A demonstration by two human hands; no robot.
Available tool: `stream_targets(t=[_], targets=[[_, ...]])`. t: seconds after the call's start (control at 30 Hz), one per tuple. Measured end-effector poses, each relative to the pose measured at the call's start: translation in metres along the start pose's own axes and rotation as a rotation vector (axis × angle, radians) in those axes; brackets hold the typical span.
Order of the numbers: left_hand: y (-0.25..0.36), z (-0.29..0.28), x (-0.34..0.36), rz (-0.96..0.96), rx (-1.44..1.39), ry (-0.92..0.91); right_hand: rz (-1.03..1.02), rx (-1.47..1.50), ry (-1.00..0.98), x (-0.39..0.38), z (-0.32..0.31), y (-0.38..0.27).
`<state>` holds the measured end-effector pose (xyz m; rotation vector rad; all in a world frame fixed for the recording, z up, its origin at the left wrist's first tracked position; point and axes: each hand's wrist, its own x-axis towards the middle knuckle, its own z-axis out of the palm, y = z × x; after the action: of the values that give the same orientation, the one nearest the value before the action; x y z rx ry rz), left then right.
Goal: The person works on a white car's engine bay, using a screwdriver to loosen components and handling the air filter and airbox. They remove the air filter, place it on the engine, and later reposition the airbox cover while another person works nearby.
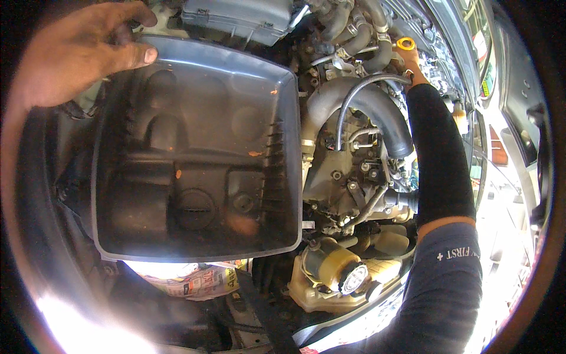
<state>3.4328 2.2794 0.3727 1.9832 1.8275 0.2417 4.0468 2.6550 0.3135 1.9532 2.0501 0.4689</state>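
My left hand (88,65) grips the far left corner of a large black plastic air filter housing (230,135), thumb over the rim and the other fingers partly behind it. The open inside of the housing faces up, with a few small orange bits in it. My right arm, in a black sleeve, stretches far into the engine bay. At its end, my right hand (415,68) is close to a yellow ring (405,43); its fingers are mostly hidden, so what it touches cannot be made out. A thick black curved air hose (396,121) lies just left of the right forearm.
A yellowed fluid reservoir (339,268) with a round cap sits at the near side of the engine. Printed paper (203,282) shows below the housing. Beyond the housing is a black lidded box (236,20). Hoses and metal engine parts crowd the middle.
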Motion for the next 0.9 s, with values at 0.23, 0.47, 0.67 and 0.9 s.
stream_targets(t=[0.23, 0.47, 0.67, 0.9], targets=[[0.009, -0.005, 0.003, 0.016, 0.054, -0.083, 0.085, 0.018, -0.043, -0.004, -0.003, -0.005], [0.011, 0.003, -0.003, -0.018, -0.171, -0.021, -0.044, -0.084, 0.007, 0.004, 0.013, 0.003], [0.015, -0.004, -0.003, 0.047, 0.012, -0.021, -0.135, -0.229, 0.026, 0.015, 0.025, 0.012], [0.025, -0.009, -0.003, -0.040, -0.077, -0.116, -0.246, -0.417, 0.055, 0.039, 0.040, 0.029]])
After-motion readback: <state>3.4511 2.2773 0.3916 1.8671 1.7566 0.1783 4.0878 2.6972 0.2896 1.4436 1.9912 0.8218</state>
